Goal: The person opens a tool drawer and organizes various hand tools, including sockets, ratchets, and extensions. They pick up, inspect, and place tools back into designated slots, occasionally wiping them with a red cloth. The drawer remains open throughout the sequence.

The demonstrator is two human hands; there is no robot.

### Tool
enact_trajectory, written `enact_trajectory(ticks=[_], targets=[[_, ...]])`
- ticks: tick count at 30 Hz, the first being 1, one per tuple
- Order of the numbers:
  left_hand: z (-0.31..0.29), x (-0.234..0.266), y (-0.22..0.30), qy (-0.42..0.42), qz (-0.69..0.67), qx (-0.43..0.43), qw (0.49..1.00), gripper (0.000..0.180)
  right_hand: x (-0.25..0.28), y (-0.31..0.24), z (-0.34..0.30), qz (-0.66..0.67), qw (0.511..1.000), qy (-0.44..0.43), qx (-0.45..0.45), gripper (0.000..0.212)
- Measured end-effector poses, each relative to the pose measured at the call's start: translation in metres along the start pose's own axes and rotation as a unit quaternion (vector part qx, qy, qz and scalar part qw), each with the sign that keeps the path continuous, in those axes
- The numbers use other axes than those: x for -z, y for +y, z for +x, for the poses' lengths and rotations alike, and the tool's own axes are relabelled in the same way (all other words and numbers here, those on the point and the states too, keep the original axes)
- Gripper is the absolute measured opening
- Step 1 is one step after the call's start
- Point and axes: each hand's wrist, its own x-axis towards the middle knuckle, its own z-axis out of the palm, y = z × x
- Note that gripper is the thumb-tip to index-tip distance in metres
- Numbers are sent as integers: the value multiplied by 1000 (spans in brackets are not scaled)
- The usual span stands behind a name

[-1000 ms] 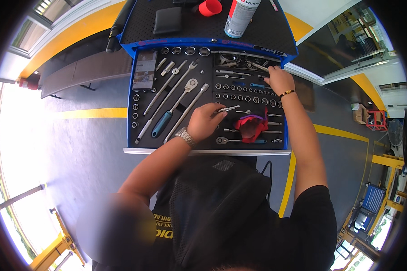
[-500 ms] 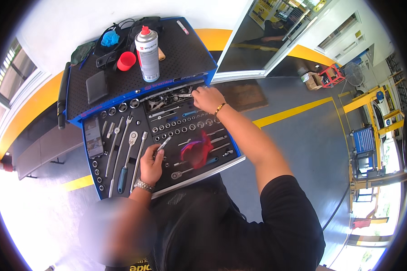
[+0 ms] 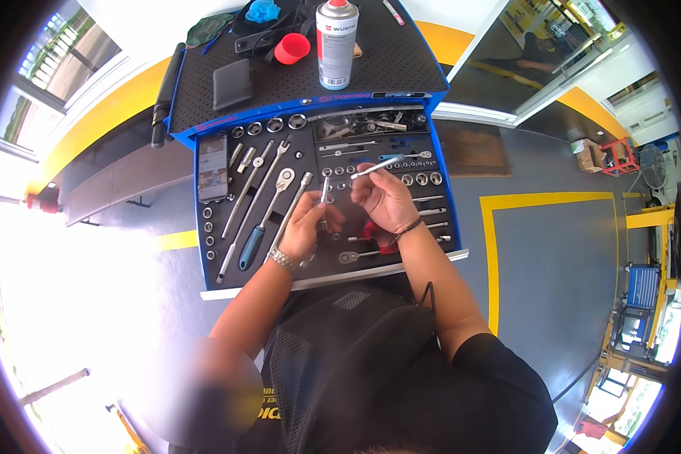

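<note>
Both hands are over an open tool drawer [image 3: 431, 261] lined with dark foam. My left hand [image 3: 306, 227] is closed around a slim silver metal piece [image 3: 326, 189] that points upward; its exact kind is hard to make out. Beside it, my right hand [image 3: 388, 200] pinches a short silver bar [image 3: 377, 167], held at a slant above the small sockets. A red cloth [image 3: 387, 244] lies in the drawer, partly covered by my right hand. Left of my hands lie a large blue-handled ratchet [image 3: 263, 219] and several long bars.
On the blue cabinet's black top [image 3: 401, 60] stand a spray can [image 3: 335, 53], a red cup-shaped thing [image 3: 292, 48] and a black wallet-like case [image 3: 232, 83]. A phone [image 3: 213, 170] lies in the drawer's left side. Loose metal parts fill the rear tray [image 3: 371, 122].
My right hand has come back from the rear tray toward my left hand, now with the silver bar in it. The whole view has shifted, with the cabinet further right and higher.
</note>
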Motion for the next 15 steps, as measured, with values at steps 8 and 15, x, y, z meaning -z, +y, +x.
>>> enact_trajectory(ticks=[8, 15], targets=[[1, -3, 1, -67, 70, 63, 993, 21, 2, 15, 14, -87, 995, 41, -5, 48], [-1, -5, 2, -74, 77, 49, 993, 20, 7, 15, 15, -92, 995, 30, -2, 46]])
